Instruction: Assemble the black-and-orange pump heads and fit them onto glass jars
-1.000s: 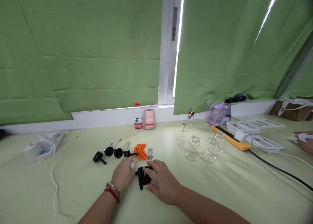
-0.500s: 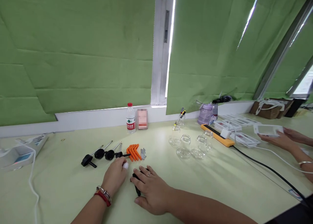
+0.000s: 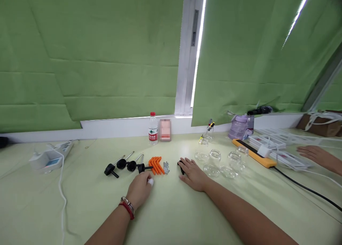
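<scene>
My left hand [image 3: 140, 189] rests closed on the table, its fingers around a small white object [image 3: 150, 182] whose kind I cannot make out. Under the fingertips of my right hand [image 3: 194, 174] is a black angled piece [image 3: 182, 167], mostly covered by the hand. Between the hands lie silver screws [image 3: 166, 168] in a small group. Several orange angled pieces [image 3: 156, 165] are lined up left of them. Further left are several black round-headed parts with metal rods [image 3: 131, 165], the closest one just beyond my left hand.
Clear glass jars [image 3: 214, 159] stand right of my right hand. A water bottle [image 3: 153, 129] and a pink box [image 3: 165, 130] are by the wall. An orange-black power strip [image 3: 253, 153], a purple jug [image 3: 238, 126] and another person's hand [image 3: 317, 156] are rightward; a white charger [image 3: 50, 159] is left.
My right hand has moved the black angled piece forward and right, from beside my left hand to right of the screws. The view has turned left. The other person's hand no longer holds the white frame.
</scene>
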Demonstrator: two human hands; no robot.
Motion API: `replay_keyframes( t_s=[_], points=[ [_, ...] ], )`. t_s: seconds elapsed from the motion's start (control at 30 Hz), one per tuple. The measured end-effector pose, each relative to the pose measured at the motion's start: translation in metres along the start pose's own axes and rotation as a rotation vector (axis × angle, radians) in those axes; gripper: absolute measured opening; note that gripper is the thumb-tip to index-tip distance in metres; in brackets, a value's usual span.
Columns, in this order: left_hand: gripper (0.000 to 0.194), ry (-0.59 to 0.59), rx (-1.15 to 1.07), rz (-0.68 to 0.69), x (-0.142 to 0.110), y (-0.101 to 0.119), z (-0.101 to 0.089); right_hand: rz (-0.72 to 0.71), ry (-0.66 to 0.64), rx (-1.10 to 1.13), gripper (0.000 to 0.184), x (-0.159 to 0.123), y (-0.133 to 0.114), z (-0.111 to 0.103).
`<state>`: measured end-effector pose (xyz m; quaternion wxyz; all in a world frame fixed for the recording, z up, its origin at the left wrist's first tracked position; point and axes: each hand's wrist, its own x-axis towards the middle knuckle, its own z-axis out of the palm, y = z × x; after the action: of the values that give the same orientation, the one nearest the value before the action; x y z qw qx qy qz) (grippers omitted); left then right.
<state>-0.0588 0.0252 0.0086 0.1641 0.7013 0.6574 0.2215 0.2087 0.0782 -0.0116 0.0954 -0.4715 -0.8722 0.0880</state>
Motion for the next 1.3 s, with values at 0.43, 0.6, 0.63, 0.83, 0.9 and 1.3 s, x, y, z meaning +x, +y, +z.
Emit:
replay_keyframes(
  t_s=[0.43, 0.6, 0.63, 0.83, 0.9, 1.3],
  points=[
    [0.006, -0.001, 0.013, -0.01, -0.001, 0.002, 0.0, -0.091, 0.048, -0.045, 0.062, 0.018, 0.009, 0.004],
    [0.007, -0.003, 0.013, -0.014, 0.001, 0.0, 0.0, -0.101, 0.181, -0.123, 0.06, 0.013, 0.004, 0.002],
    [0.007, -0.004, 0.015, -0.012, 0.001, 0.0, 0.0, -0.115, 0.215, -0.142, 0.058, 0.012, 0.003, 0.002],
    [0.011, -0.013, 0.023, 0.015, 0.002, -0.002, 0.002, -0.213, 0.425, -0.295, 0.033, 0.004, -0.02, 0.009],
    [0.011, -0.018, 0.03, 0.018, 0.003, -0.002, 0.004, -0.284, 0.458, -0.357, 0.022, 0.003, -0.036, 0.016],
    [0.004, -0.054, 0.061, 0.079, 0.002, -0.005, 0.005, -0.237, 0.352, -0.323, 0.028, 0.005, -0.068, 0.026]
  ],
)
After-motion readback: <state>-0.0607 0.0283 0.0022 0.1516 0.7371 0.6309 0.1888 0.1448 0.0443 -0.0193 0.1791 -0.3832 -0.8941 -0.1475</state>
